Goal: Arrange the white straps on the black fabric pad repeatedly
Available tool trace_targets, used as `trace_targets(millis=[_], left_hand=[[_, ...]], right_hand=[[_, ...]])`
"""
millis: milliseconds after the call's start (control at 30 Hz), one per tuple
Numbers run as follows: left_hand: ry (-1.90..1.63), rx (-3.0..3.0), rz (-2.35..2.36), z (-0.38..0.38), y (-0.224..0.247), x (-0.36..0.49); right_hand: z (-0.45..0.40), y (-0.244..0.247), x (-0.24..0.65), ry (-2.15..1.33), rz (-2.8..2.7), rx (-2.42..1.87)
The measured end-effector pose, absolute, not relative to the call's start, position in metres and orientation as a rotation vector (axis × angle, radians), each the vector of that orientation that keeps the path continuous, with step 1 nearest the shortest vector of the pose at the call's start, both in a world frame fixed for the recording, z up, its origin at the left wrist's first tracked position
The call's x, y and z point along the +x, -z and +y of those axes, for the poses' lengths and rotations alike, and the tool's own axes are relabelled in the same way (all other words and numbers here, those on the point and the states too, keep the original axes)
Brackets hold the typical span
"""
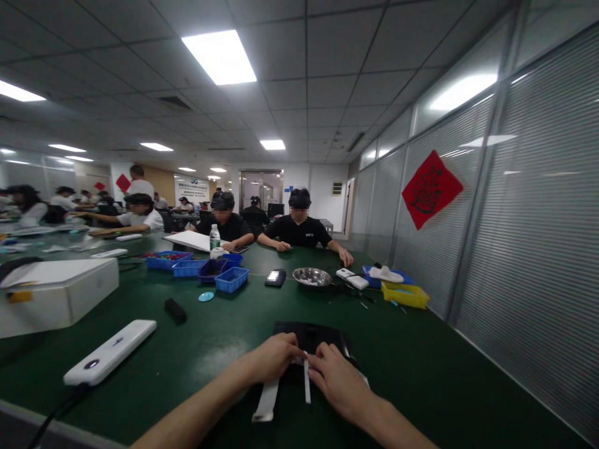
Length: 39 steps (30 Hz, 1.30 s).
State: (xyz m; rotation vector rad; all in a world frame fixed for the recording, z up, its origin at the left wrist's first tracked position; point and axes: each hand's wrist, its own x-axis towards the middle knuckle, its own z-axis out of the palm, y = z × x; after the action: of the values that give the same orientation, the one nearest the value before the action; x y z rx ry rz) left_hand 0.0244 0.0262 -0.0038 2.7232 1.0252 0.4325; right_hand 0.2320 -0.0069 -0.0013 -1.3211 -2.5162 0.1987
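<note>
A black flat object (309,333) lies on the green table in front of me, partly hidden under my hands. My left hand (279,357) is closed at its near edge, fingertips bent down on something small and pale. Beside it, my right hand (334,374) has its thumb and fingers pressed together at the top of a thin white strip (307,380), which hangs toward me between the hands. A wider whitish strip (266,399) extends below my left hand. What exactly the left fingertips grip is too small to make out.
A white power bank (110,352) with a cable and a white box (60,293) are at left. Blue bins (231,279), a metal bowl (312,277) and a yellow tray (405,295) stand farther back. People sit across the green table (210,337).
</note>
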Motion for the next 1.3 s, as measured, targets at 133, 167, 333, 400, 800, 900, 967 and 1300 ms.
trace_targets(millis=[133, 167, 333, 400, 800, 900, 967, 1300], left_hand=[[-0.429, 2.717, 1.049, 0.026, 0.004, 0.024], [-0.429, 2.712, 1.049, 0.025, 0.003, 0.023], [-0.423, 2.683, 1.049, 0.02, -0.003, 0.023], [-0.415, 2.675, 1.058, 0.019, -0.004, 0.024], [-0.396, 2.716, 1.058, 0.026, 0.003, 0.024], [-0.395, 2.731, 1.05, 0.024, 0.001, 0.024], [-0.402, 2.739, 1.042, 0.024, 0.001, 0.024], [-0.419, 2.74, 1.039, 0.025, 0.003, 0.025]], right_hand=[[-0.012, -0.004, 0.235, -0.25, -2.524, -1.32], [-0.013, -0.005, 0.236, -0.264, -2.523, -1.324], [-0.014, -0.006, 0.234, -0.223, -2.52, -1.346], [-0.014, -0.006, 0.231, -0.192, -2.525, -1.37], [-0.03, 0.002, 0.231, -0.064, -2.612, -1.375], [-0.039, 0.001, 0.231, -0.077, -2.626, -1.386], [-0.043, -0.001, 0.231, -0.119, -2.634, -1.417], [-0.056, -0.006, 0.233, -0.385, -2.591, -1.485]])
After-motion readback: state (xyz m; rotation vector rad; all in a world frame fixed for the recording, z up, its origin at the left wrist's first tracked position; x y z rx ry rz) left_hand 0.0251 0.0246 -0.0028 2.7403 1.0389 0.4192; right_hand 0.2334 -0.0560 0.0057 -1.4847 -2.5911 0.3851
